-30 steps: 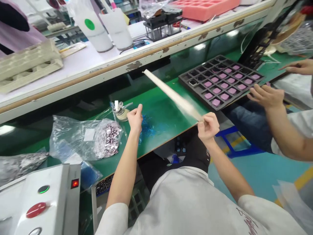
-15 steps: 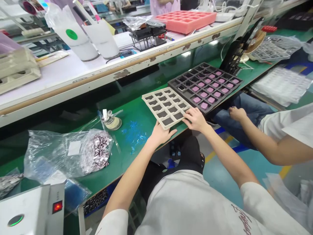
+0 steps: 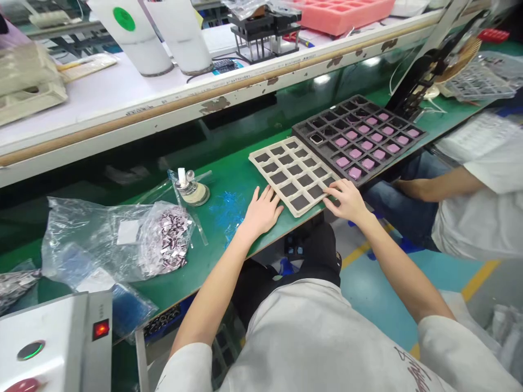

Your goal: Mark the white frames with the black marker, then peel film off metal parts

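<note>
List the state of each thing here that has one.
beige tray: resting on the green bench
black tray: partly filled with pink pieces
left hand: open, beside the beige tray
right hand: at the beige tray's corner, grip unclear
red switch: lit
round button: ring lit green
clear bag: lying, holding small pieces
blue scraps: scattered

Upper garment: pale grey shirt, short-sleeved, creased across front. Left sleeve and right sleeve same pale shade, loose cut, ending above elbow. Dark red lettering on front, toward right sleeve: thin, script-like strokes, partly cut off at lower edge of view, wording not legible. Forearms bare; left hand and right hand ungloved. Lower garment: black trousers.
</note>
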Demonstrator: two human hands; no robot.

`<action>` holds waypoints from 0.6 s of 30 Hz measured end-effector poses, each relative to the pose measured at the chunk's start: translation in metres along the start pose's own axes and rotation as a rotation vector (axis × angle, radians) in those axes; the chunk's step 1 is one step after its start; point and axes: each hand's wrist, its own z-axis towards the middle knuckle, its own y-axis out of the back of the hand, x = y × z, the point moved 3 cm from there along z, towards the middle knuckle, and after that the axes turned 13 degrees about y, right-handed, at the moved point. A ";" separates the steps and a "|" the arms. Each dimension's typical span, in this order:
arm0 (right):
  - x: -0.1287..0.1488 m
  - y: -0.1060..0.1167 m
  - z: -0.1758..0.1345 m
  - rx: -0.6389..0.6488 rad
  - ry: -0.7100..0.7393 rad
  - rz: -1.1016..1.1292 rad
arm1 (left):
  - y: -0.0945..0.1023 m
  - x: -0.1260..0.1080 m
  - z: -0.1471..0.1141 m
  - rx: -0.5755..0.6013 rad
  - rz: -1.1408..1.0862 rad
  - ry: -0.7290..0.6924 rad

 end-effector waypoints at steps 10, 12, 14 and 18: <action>0.007 0.000 -0.001 0.030 -0.046 0.043 | 0.020 0.027 -0.022 -0.065 0.004 0.029; 0.008 -0.001 -0.001 0.017 -0.065 0.047 | 0.022 0.025 -0.023 -0.086 -0.008 0.024; 0.009 0.001 0.000 0.006 -0.080 0.047 | 0.021 0.017 -0.024 -0.085 -0.027 -0.015; 0.010 0.007 0.002 0.082 -0.038 0.028 | 0.013 0.008 -0.029 -0.057 -0.052 -0.054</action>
